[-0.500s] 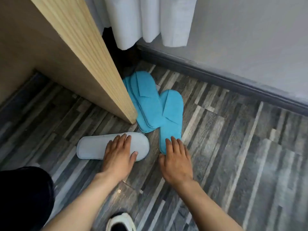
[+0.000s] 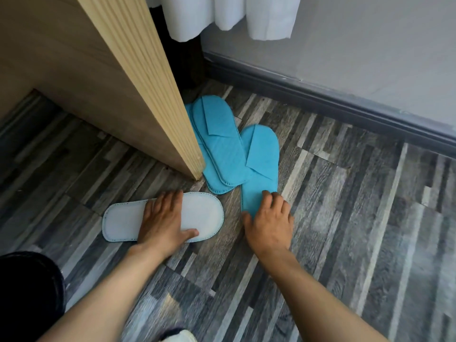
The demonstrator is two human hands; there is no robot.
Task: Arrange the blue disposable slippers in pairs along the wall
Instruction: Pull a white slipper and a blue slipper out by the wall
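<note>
**Both hands down on slippers by the wooden panel**

Your left hand (image 2: 164, 219) lies flat, fingers spread wide, pressing on the pale slipper (image 2: 118, 220) that's lying sole-up and sideways on the floor (image 2: 345, 218). It has blue stitching round the edge, so it looks like a flipped-over one. You're not gripping it, just a palm on top with the thumb out toward the toe end.

Your right hand (image 2: 269, 223) is open too, fingers loosely curled on the heel end of the single blue slipper (image 2: 261, 154), which points up toward the wall (image 2: 370, 58). It's resting on top, not closed around it.

Just left of that one, two more blue slippers (image 2: 219, 137) sit stacked, one overlapping the other, tucked right against the corner of the wooden panel (image 2: 118, 82). Their heel ends nearly touch the pale slipper's toe.

All of them sit near the panel, well short of the dark baseboard (image 2: 345, 104). White cloth (image 2: 222, 13) hangs above.
</note>
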